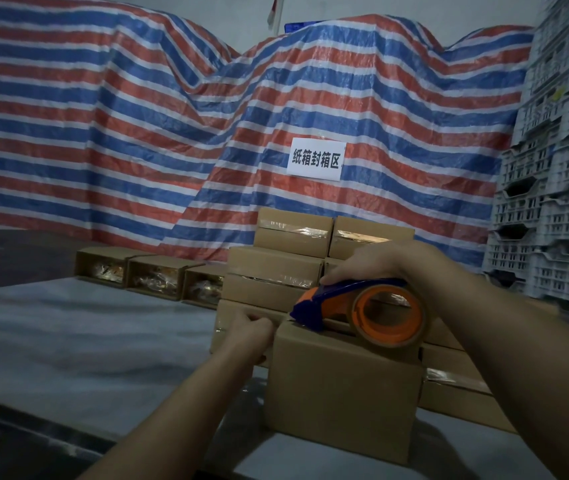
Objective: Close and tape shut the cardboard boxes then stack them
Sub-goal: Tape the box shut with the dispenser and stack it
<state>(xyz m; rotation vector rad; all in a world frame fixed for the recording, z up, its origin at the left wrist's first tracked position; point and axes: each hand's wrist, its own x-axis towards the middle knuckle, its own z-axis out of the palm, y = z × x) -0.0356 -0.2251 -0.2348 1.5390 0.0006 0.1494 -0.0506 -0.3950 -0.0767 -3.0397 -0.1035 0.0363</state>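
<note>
A closed cardboard box [342,386] stands on the white table [68,341] right in front of me. My right hand [369,265] grips a blue and orange tape dispenser [362,310], whose blade end rests on the box's top left edge. At that same edge my left hand [250,329] has its fingers curled against the box's upper left corner. Behind it rises a stack of taped boxes [290,265], several layers high.
Three open boxes [153,277] with wrapped goods inside lie in a row at the table's far left. A striped tarp [137,133] with a white paper sign [316,159] hangs behind. Grey plastic crates [553,168] are piled at the right.
</note>
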